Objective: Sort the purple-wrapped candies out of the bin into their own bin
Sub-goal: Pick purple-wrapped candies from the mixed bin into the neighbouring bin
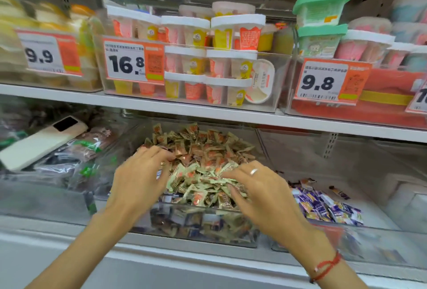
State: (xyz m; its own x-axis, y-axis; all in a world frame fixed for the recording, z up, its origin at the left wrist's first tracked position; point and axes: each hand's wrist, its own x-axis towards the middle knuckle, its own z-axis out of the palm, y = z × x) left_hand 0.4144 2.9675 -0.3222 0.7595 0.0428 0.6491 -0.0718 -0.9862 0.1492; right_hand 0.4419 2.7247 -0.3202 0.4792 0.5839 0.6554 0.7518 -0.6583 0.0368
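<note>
Shop shelving (pixel 161 106), price tags above; clear bin (pixel 203 226) on lower shelf heaped with beige-and-orange candies (pixel 203 150). Left hand (pixel 141 173) palm down on heap's left side, fingers spread and bent into wrappers, blurred. Right hand (pixel 261 194) palm down on heap's right side, fingers spread over candies, ring on one finger, red cord at wrist. Purple-wrapped candies (pixel 323 205) lie in neighbouring clear bin (pixel 379 240) just right. Pinch on any candy: cannot tell

Access to the lower bins is from the front only, beneath the white shelf edge (pixel 208 113). Heaped candies (pixel 203 163) fill the middle clear bin (pixel 203 228) above its rim. The right bin (pixel 369 237), holding few purple-wrapped candies (pixel 323 207), offers open space above them.
</note>
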